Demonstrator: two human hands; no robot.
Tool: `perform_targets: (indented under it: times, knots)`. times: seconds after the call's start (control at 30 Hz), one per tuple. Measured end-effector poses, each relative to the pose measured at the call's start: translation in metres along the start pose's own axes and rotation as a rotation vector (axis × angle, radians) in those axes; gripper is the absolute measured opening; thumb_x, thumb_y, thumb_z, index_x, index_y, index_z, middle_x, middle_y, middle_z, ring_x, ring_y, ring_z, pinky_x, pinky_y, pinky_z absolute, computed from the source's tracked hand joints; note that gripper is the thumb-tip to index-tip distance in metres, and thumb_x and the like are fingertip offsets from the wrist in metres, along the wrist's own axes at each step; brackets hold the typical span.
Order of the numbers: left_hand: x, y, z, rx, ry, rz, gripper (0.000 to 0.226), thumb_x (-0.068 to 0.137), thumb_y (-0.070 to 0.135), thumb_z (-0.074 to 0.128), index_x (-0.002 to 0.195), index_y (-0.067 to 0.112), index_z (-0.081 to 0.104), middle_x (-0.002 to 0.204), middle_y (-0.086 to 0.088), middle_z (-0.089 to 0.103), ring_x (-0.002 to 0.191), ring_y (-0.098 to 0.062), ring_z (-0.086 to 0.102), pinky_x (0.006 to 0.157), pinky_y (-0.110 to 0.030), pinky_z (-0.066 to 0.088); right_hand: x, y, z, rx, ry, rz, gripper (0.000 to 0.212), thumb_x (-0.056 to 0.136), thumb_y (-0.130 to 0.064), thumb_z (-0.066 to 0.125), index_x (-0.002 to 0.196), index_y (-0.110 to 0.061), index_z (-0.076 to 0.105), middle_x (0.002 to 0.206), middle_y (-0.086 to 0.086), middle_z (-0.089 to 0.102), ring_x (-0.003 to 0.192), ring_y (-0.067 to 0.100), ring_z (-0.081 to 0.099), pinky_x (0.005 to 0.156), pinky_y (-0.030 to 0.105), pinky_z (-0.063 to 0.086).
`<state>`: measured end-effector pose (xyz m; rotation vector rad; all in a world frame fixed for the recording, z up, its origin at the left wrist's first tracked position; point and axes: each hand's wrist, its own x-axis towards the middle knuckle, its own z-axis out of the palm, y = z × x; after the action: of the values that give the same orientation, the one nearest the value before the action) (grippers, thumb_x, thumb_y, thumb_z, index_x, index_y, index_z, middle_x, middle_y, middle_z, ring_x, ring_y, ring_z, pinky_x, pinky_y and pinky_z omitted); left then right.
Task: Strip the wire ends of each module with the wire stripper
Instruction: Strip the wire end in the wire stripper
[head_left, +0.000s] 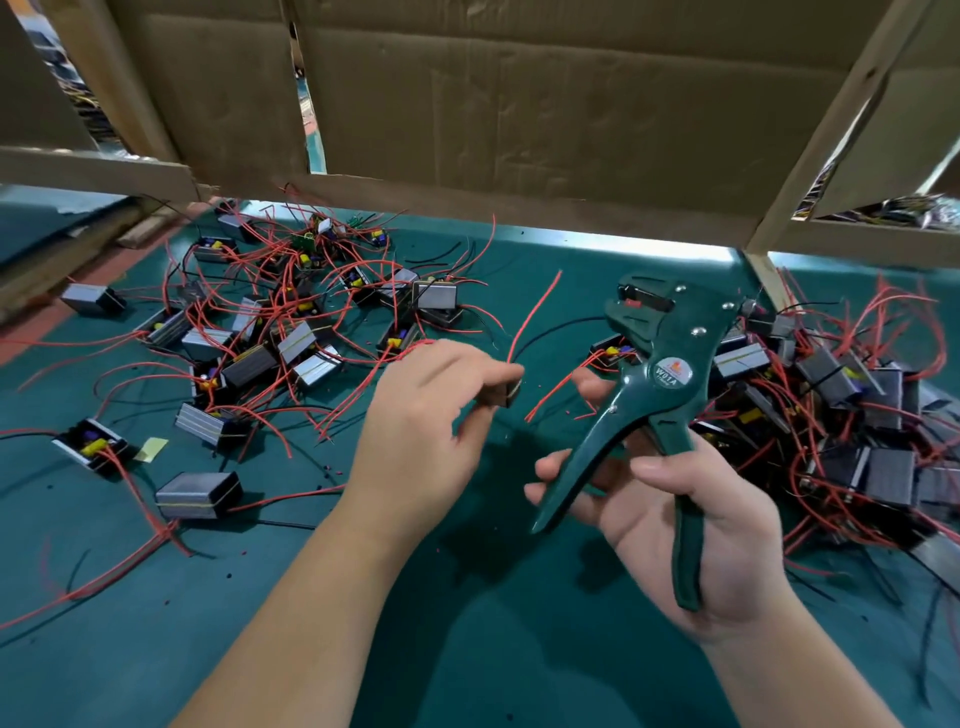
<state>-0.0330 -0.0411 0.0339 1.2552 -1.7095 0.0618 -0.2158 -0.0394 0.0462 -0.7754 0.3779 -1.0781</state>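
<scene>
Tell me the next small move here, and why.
Probably bring the free end of the red wire to the head of the wire stripper. The left hand pinches a module with that wire sticking up, apart from the tool; the right hand grips the tool with its handles spread.

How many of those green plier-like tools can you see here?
1: the wire stripper, gripped in the right hand. Another could lie hidden among the heaped modules.
</scene>
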Motion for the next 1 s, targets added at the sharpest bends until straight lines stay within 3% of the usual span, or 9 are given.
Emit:
perform_targets:
  times: [0.07,0.23,0.33,0.43,0.53,0.63,0.73,0.87,1.0]
  knots:
    - [0.0,0.0,0.001,0.031,0.025,-0.022,0.029,0.071,-0.003,0.068,0.096,0.011,0.071,0.097,0.002,0.064,0.092,-0.017,0.058,0.082,-0.043,0.046,-0.003,0.004,0.0,-0.077,0.053,-0.03,0.055,0.063,0.0,0.051,0.118,0.0,0.053,0.105,0.009,0.067,0.077,0.04,0.064,0.071,0.055,0.054]
    - [-0.001,0.0,0.001,0.063,0.065,-0.232,0.027,0.073,0.006,0.07,0.089,0.022,0.055,0.114,0.01,0.059,0.104,-0.019,0.053,0.089,-0.042,0.041,-0.007,0.004,0.003,-0.11,0.097,-0.136,0.051,0.065,0.002,0.05,0.115,-0.006,0.059,0.102,0.01,0.068,0.081,0.042,0.064,0.074,0.058,0.052]
    - [-0.001,-0.005,0.003,0.081,-0.069,-0.396,0.042,0.071,0.007,0.07,0.081,0.032,0.038,0.093,0.016,0.061,0.093,-0.02,0.056,0.087,-0.036,0.032,-0.007,-0.005,0.003,-0.074,0.042,-0.143,0.063,0.063,-0.004,0.054,0.125,0.003,0.046,0.121,0.008,0.063,0.08,0.041,0.066,0.073,0.057,0.053]
    - [-0.003,-0.007,0.005,0.279,-0.118,-0.407,0.033,0.07,0.026,0.07,0.074,0.027,0.037,0.07,0.012,0.045,0.076,-0.014,0.04,0.072,-0.03,0.015,-0.006,-0.011,0.005,-0.022,-0.002,-0.076,0.078,0.06,-0.006,0.063,0.132,0.007,0.04,0.137,0.015,0.052,0.08,0.04,0.066,0.073,0.055,0.053]
    - [-0.004,-0.009,0.007,0.298,-0.128,-0.375,0.032,0.075,0.045,0.07,0.077,0.027,0.043,0.064,0.012,0.042,0.072,-0.013,0.044,0.073,-0.029,0.015,-0.007,-0.011,0.008,-0.024,-0.015,-0.03,0.074,0.061,-0.006,0.06,0.13,0.01,0.039,0.143,0.021,0.043,0.079,0.042,0.065,0.071,0.055,0.052]
    - [-0.006,-0.011,0.008,0.342,-0.171,-0.288,0.021,0.076,0.041,0.074,0.09,0.031,0.062,0.084,0.014,0.052,0.089,-0.015,0.053,0.079,-0.028,0.015,-0.006,-0.01,0.01,-0.021,-0.039,-0.016,0.087,0.057,-0.015,0.08,0.129,0.011,0.039,0.143,0.02,0.043,0.08,0.043,0.065,0.072,0.056,0.051]
    - [-0.005,-0.009,0.009,0.375,-0.123,-0.23,0.007,0.072,0.03,0.08,0.073,0.03,0.074,0.091,0.011,0.063,0.095,-0.023,0.055,0.084,-0.031,0.018,-0.006,-0.009,0.009,-0.025,-0.052,0.002,0.083,0.061,-0.019,0.08,0.128,0.011,0.041,0.141,0.023,0.045,0.082,0.043,0.063,0.073,0.056,0.051]
    - [-0.002,-0.006,0.006,0.075,-0.031,-0.266,0.004,0.076,0.025,0.068,0.074,0.027,0.069,0.071,0.013,0.068,0.074,-0.011,0.064,0.081,-0.034,0.045,-0.005,-0.007,0.005,-0.032,-0.046,0.043,0.069,0.059,-0.01,0.074,0.123,0.004,0.052,0.123,0.029,0.056,0.081,0.043,0.063,0.074,0.056,0.051]
    - [-0.004,-0.002,0.004,-0.29,-0.129,-0.383,0.014,0.084,0.036,0.063,0.093,0.045,0.067,0.067,0.014,0.069,0.066,-0.006,0.065,0.068,-0.024,0.05,-0.004,-0.004,0.002,-0.044,-0.025,0.096,0.057,0.067,-0.011,0.056,0.122,0.003,0.055,0.104,0.029,0.062,0.08,0.043,0.063,0.072,0.056,0.052]
